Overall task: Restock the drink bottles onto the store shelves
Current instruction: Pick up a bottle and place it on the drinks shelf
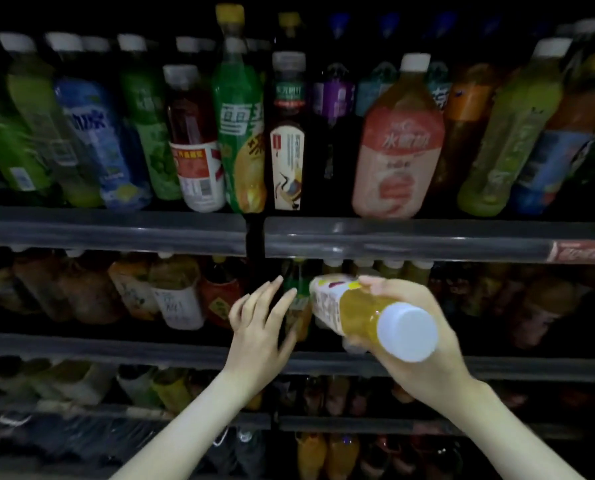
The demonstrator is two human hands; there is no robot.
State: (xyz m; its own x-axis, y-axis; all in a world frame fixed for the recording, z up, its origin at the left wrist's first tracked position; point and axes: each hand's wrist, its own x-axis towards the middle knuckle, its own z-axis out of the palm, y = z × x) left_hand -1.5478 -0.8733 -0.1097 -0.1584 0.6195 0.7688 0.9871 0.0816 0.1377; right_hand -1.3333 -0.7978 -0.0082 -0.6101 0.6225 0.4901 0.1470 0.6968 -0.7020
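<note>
Yellow drink bottle (358, 313) lies almost on its side in my right hand (424, 374), its white cap (407, 332) pointing back toward me and its base aimed at the second shelf (116, 348). My fingers (389, 289) curl over the top of it by the label, and the rest of the hand cups it from below, so my grip wraps the body just behind the cap. It hangs in the air in front of that shelf, standing on nothing, just right of the dark upright gap between the two shelf sections.

My left hand (259, 327) is beside it on the left, fingers straight and spread, holding nothing. The fingertips reach toward a green bottle (299, 289) at the front of the second shelf, between my two hands. I cannot tell whether they touch it.

Behind the yellow drink bottle, a row of white-capped yellowish bottles (391, 269) stands on the same shelf. The top shelf (393, 237) above is packed with upright bottles. A big pink-labelled bottle (398, 143) is right above my right hand, and a tall green soda bottle (239, 126) with a yellow cap is above my left. A dark tea bottle (287, 140) stands between them. The lower shelves (341, 424) hold more bottles, too dim to make out.
</note>
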